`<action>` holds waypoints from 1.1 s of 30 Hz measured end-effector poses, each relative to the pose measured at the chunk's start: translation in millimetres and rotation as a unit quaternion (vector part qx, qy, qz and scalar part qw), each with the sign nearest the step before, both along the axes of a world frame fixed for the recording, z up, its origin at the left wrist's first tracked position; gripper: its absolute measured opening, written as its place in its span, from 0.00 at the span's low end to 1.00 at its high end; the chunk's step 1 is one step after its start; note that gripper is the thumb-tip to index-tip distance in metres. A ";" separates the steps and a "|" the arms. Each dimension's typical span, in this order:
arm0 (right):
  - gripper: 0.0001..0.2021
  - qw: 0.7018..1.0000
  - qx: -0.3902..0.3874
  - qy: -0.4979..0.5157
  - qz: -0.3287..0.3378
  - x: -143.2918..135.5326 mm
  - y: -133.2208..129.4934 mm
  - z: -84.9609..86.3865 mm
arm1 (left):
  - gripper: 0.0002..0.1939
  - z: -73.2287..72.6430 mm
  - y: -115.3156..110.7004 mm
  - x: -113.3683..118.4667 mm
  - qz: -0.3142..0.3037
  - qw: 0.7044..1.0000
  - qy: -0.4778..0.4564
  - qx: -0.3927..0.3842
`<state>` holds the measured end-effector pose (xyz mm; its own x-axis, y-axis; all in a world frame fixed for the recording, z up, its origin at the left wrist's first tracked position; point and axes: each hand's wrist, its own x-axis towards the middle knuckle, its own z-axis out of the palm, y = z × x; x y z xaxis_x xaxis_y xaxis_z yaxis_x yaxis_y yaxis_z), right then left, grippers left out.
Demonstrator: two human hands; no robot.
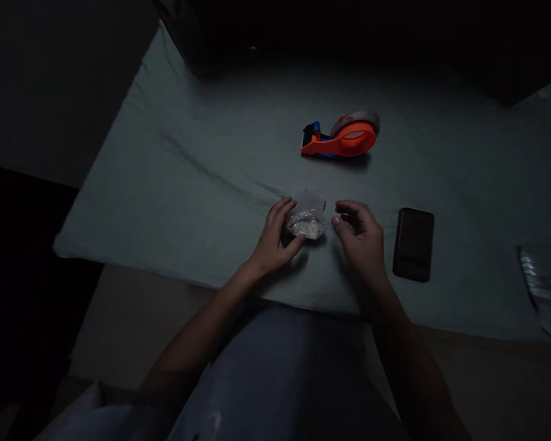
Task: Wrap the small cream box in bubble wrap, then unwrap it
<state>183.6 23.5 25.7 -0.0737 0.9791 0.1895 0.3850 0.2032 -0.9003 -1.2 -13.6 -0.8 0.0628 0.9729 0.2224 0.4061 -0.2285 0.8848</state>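
A small bundle in clear, crinkled plastic [307, 222] sits on the cloth in front of me. What is inside looks pale and speckled, but I cannot make out what it is. My left hand [278, 239] grips the bundle from its left side, with the thumb at its near edge and the fingers at its far left. Just right of the bundle, my right hand [360, 236] hovers with curled fingers and a gap between thumb and fingertips. It holds nothing and does not touch the plastic.
An orange and blue tape dispenser [344, 139] with a tape roll lies beyond the bundle. A black phone [413, 245] lies right of my right hand. Shiny plastic packaging [548, 285] is at the far right. A pale green cloth [174, 202] covers the table; the light is dim.
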 end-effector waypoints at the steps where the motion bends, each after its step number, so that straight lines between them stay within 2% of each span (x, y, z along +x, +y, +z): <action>1: 0.13 1.000 -0.014 -0.013 0.011 -0.6 -1.7 -3.3 | 0.27 1.5 0.4 2.4 0.026 1.000 0.005 0.000; 3: 0.15 0.998 -0.041 -0.033 0.030 -4.2 -5.3 -8.3 | 0.20 4.6 2.0 7.9 0.050 0.999 0.012 -0.006; 6: 0.07 0.996 -0.030 -0.073 0.029 -10.9 -10.9 -10.3 | 0.09 8.6 4.3 14.6 0.043 0.999 0.018 -0.010; 8: 0.04 0.996 -0.011 -0.091 0.012 -10.9 -15.9 -9.6 | 0.05 10.1 2.9 15.9 0.041 0.999 0.019 0.002; 11: 0.04 0.995 -0.020 -0.100 -0.022 0.1 -27.1 -9.5 | 0.04 7.5 -7.6 11.4 0.068 0.997 0.009 0.019; 15: 0.08 0.984 -0.071 -0.161 -0.020 24.3 -48.6 -14.6 | 0.03 -7.1 -33.1 -5.1 0.182 0.983 0.003 0.001; 18: 0.08 0.978 -0.089 -0.189 -0.006 34.4 -62.4 -20.1 | 0.16 -16.8 -48.0 -17.8 0.195 0.979 0.061 -0.020; 20: 0.03 0.981 -0.068 -0.180 -0.022 34.7 -66.2 -22.2 | 0.24 -17.7 -50.5 -22.1 0.171 0.979 0.110 0.007; 21: 0.05 0.984 -0.041 -0.170 -0.027 33.3 -65.9 -22.2 | 0.26 -16.2 -49.3 -22.7 0.147 0.981 0.127 0.030; 23: 0.08 0.988 0.024 -0.154 -0.011 28.5 -61.4 -19.7 | 0.26 -10.3 -42.7 -21.0 0.083 0.984 0.146 0.061; 25: 0.11 0.985 0.061 -0.160 0.036 22.1 -52.7 -14.3 | 0.22 -2.5 -32.7 -17.5 0.023 0.985 0.161 0.053; 29: 0.16 0.973 0.029 -0.208 0.098 7.7 -31.5 -3.3 | 0.21 9.8 -12.5 -10.5 -0.023 0.978 0.206 -0.007; 33: 0.18 0.959 -0.017 -0.268 0.088 -1.7 -15.9 -2.8 | 0.21 10.6 -1.0 -6.2 -0.042 0.966 0.254 -0.029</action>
